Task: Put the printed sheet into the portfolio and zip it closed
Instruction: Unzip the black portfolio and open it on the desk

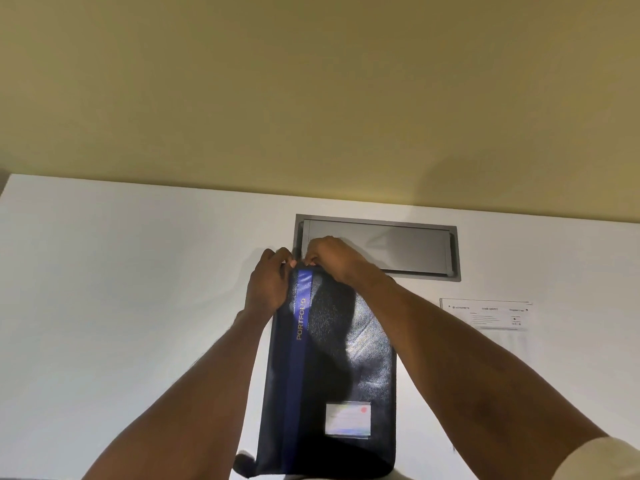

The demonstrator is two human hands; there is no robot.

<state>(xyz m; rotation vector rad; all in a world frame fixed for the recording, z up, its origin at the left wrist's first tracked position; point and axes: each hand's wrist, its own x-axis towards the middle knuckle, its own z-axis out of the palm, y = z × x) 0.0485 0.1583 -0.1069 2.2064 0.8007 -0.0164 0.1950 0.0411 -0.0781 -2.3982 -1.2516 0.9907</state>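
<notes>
Fingers [313,259] of both hands pinched at far-end corner of navy portfolio [332,362]; risk: zipper snagging while printed sheet [491,315] lies outside.

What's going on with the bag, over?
Both hands pinching portfolio's far end. Sheet lying on desk, right side. Nothing in the way.

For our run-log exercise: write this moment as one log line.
step: unzipping | both hands at portfolio far end | sheet on desk, outside
</notes>
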